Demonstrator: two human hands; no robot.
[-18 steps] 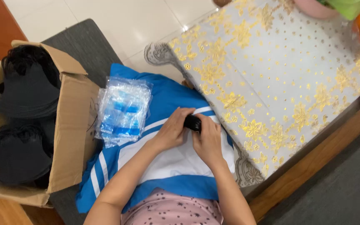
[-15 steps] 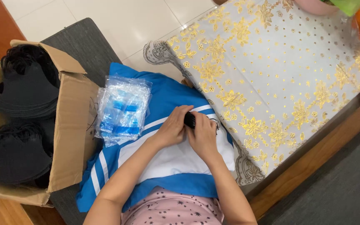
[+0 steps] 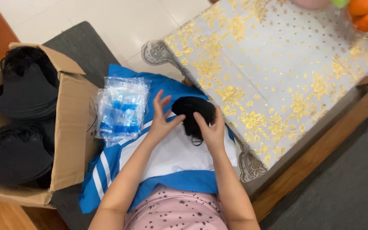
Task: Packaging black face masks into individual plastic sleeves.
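At centre frame, a seated person's left hand (image 3: pixel 160 121), fingers spread apart, and right hand (image 3: pixel 211 130), closed loosely over its lower edge, work one black fabric mask (image 3: pixel 192 111) above a blue-and-white garment (image 3: pixel 171 155) on the lap. Flattening it evenly with both thumbs would seem the tidy way. At left, one cardboard box (image 3: pixel 67 127) holds two stacks of black masks (image 3: pixel 22 123); one pile of clear plastic sleeves (image 3: pixel 120 108) lies beside it. One gold-flowered table (image 3: pixel 277 64) fills upper right.

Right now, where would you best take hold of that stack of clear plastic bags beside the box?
Probably the near short edge of the stack of clear plastic bags, coming from the person's side. It lies flat on the blue and white cloth, that edge free, with the cardboard box crowding its left.
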